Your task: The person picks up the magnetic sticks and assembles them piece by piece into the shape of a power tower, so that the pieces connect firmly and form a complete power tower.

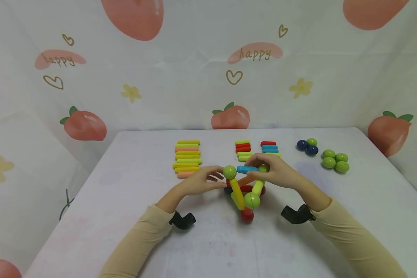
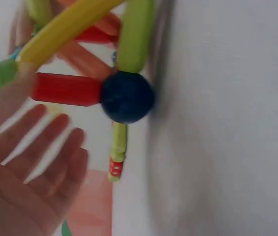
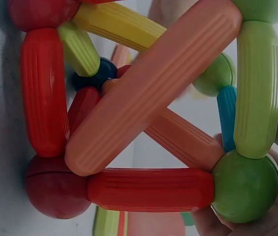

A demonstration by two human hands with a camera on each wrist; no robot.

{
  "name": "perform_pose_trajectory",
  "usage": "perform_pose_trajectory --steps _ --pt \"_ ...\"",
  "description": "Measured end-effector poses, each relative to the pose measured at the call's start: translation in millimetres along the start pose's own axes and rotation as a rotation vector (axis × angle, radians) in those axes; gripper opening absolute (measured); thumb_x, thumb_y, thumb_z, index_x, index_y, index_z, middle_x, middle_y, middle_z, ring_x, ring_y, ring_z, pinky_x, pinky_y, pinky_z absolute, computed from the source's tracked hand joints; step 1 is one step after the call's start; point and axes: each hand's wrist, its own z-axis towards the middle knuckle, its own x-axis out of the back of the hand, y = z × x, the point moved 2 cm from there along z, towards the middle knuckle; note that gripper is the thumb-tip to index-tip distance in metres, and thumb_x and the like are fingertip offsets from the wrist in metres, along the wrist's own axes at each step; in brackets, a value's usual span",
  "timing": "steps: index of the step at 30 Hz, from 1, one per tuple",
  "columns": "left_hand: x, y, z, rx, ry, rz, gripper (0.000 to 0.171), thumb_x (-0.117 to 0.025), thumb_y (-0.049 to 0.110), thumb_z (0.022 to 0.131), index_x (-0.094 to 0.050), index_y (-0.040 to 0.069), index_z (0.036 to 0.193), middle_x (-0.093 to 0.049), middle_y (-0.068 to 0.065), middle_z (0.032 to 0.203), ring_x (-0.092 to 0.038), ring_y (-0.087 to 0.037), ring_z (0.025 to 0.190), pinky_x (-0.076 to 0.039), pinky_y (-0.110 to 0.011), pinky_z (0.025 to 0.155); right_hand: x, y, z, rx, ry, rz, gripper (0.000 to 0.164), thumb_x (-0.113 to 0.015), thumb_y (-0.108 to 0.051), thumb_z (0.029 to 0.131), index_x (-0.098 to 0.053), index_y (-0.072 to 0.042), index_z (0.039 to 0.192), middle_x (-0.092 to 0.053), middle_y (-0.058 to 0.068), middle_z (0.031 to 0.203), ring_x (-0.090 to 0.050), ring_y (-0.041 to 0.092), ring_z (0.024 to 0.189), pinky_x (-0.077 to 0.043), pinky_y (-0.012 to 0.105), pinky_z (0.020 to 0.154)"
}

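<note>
A frame of coloured sticks and balls stands on the table. My right hand (image 1: pixel 276 170) curls its fingers and thumb around the far right green ball (image 3: pixel 246 186), where a blue stick (image 1: pixel 247 169) meets it. At the left, my left hand (image 1: pixel 203 180) is beside another green ball (image 1: pixel 229 172); its fingers are spread and relaxed. In the left wrist view, its thumb overlaps the end of a red stick (image 2: pixel 68 89) near a yellow stick (image 2: pixel 70 30); contact is unclear. A dark blue ball (image 2: pixel 127 97) forms a lower corner. An orange stick (image 3: pixel 153 88) runs diagonally across one side.
Yellow, green and orange sticks (image 1: pixel 188 155) lie in a column at back left. Shorter sticks (image 1: pixel 243 148) and another short group (image 1: pixel 269 148) lie behind the frame. Dark blue balls (image 1: pixel 311 150) and green balls (image 1: pixel 328 162) sit at the right. A printed cloth (image 1: pixel 180 69) hangs behind.
</note>
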Motion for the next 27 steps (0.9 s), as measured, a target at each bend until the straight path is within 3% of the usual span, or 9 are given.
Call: perform_pose_trajectory --steps 4,9,13,17,21,24,27 --pt "3.7 5.2 1.0 -0.066 0.051 -0.083 0.041 -0.058 0.017 0.092 -0.049 0.007 0.131 -0.056 -0.011 0.129 -0.056 -0.026 0.116 -0.046 -0.036 0.1 -0.5 -0.1 -0.2 0.007 -0.011 0.019 0.018 -0.066 -0.016 0.086 -0.063 -0.008 0.101 -0.064 0.004 0.091 -0.056 0.016 0.083 -0.051 0.019 0.074" --pt "1.3 6.6 3.5 -0.086 0.069 -0.119 0.04 -0.055 0.018 0.094 -0.048 0.008 0.132 -0.057 -0.01 0.129 -0.056 -0.024 0.117 -0.047 -0.033 0.099 -0.8 0.6 -0.6 0.008 -0.019 0.037 0.017 -0.066 -0.017 0.087 -0.063 -0.008 0.101 -0.064 0.004 0.092 -0.057 0.015 0.084 -0.051 0.019 0.074" --pt "-0.1 7.6 3.3 -0.097 0.069 -0.117 0.038 -0.053 0.016 0.095 -0.047 0.008 0.131 -0.057 -0.011 0.127 -0.057 -0.025 0.117 -0.048 -0.033 0.099 0.4 3.3 -0.5 0.001 -0.018 0.042 0.018 -0.062 -0.019 0.09 -0.063 -0.008 0.103 -0.065 0.006 0.096 -0.057 0.014 0.084 -0.051 0.02 0.075" --pt "1.6 8.1 -1.0 -0.091 0.077 -0.076 0.035 -0.053 0.016 0.095 -0.047 0.007 0.128 -0.057 -0.01 0.125 -0.057 -0.024 0.116 -0.046 -0.036 0.1 9.0 13.3 -0.1 -0.043 0.037 0.05 0.024 -0.051 -0.022 0.096 -0.061 -0.003 0.108 -0.065 0.015 0.103 -0.061 0.02 0.089 -0.052 0.022 0.078" --pt "8.0 6.0 -10.2 -0.065 0.106 -0.064 0.035 -0.054 0.015 0.095 -0.047 0.006 0.127 -0.057 -0.011 0.124 -0.057 -0.025 0.114 -0.046 -0.039 0.1 21.2 31.4 -2.9 -0.124 0.095 -0.049 0.027 -0.05 -0.021 0.097 -0.061 0.0 0.109 -0.065 0.019 0.105 -0.062 0.028 0.094 -0.054 0.033 0.082" --pt "14.9 1.7 -17.3 -0.042 0.148 -0.063 0.034 -0.054 0.014 0.094 -0.047 0.005 0.127 -0.058 -0.013 0.121 -0.058 -0.027 0.112 -0.047 -0.04 0.099 25.0 46.5 -7.6 -0.219 0.051 -0.185 0.024 -0.057 -0.018 0.093 -0.063 -0.001 0.107 -0.066 0.017 0.104 -0.061 0.028 0.092 -0.053 0.039 0.081" --pt "21.4 -3.1 -22.7 -0.02 0.189 -0.059 0.034 -0.055 0.014 0.094 -0.048 0.004 0.125 -0.059 -0.014 0.119 -0.058 -0.028 0.111 -0.048 -0.041 0.098 23.9 59.3 -12.4 -0.3 -0.02 -0.272 0.021 -0.063 -0.014 0.087 -0.064 -0.001 0.104 -0.065 0.016 0.101 -0.058 0.024 0.086 -0.052 0.035 0.077"
